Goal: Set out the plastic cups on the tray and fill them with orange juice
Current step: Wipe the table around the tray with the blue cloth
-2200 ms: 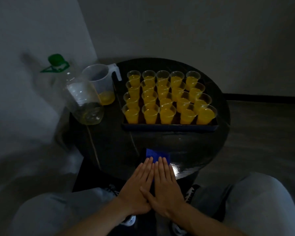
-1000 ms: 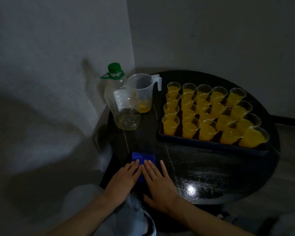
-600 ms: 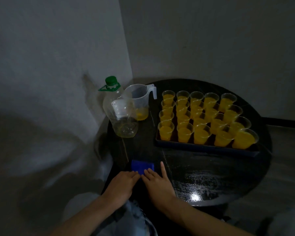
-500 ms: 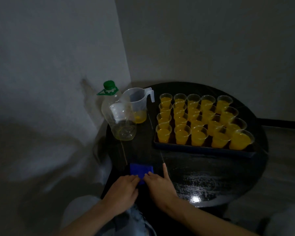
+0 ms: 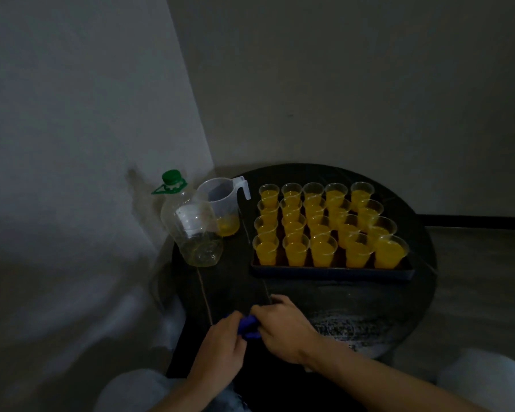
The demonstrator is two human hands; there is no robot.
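1. The left hand (image 5: 220, 349) comes in from the lower left on a bare forearm, back of the hand up, fingers curled inward and closed on a small blue thing pinched between both hands
2. The right hand (image 5: 283, 328) reaches in from the lower right on a bare forearm, knuckles up, fingers bent and closed on the same blue thing
3. The two hands meet fingertip to fingertip, close to the body
4. Both knees show low in the view, in light trousers

blue cloth (image 5: 248, 325): mostly hidden | held between left hand (image 5: 220, 349), right hand (image 5: 283, 328)
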